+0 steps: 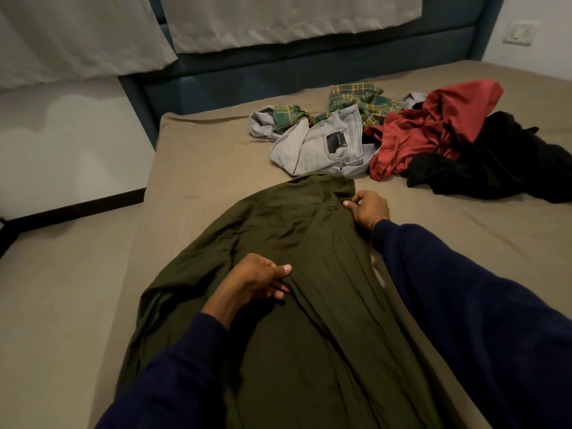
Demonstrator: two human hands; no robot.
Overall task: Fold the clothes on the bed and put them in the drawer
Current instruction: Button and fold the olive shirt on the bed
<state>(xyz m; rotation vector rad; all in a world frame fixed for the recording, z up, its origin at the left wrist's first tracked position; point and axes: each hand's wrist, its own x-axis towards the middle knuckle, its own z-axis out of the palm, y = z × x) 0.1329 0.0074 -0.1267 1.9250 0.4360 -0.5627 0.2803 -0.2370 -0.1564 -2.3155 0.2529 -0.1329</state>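
A long olive-green garment [278, 305] lies spread lengthwise on the tan bed [201, 168]. My left hand [260, 281] sits on its middle, thumb and fingers pinching a fold of the cloth. My right hand [368, 209] is at the garment's far right edge near the collar, fingers curled and pinching the fabric there. Beyond lies a pile of unfolded clothes: grey jeans [322, 147], a green plaid shirt [356, 103], a red garment [433, 128] and a black garment [495, 162]. No drawer is in view.
A dark blue headboard [278, 72] runs along the far side of the bed, with white curtains [278, 20] hanging above it. The bed's left edge drops to a pale floor [62, 134]. A wall socket [520, 34] is at the top right.
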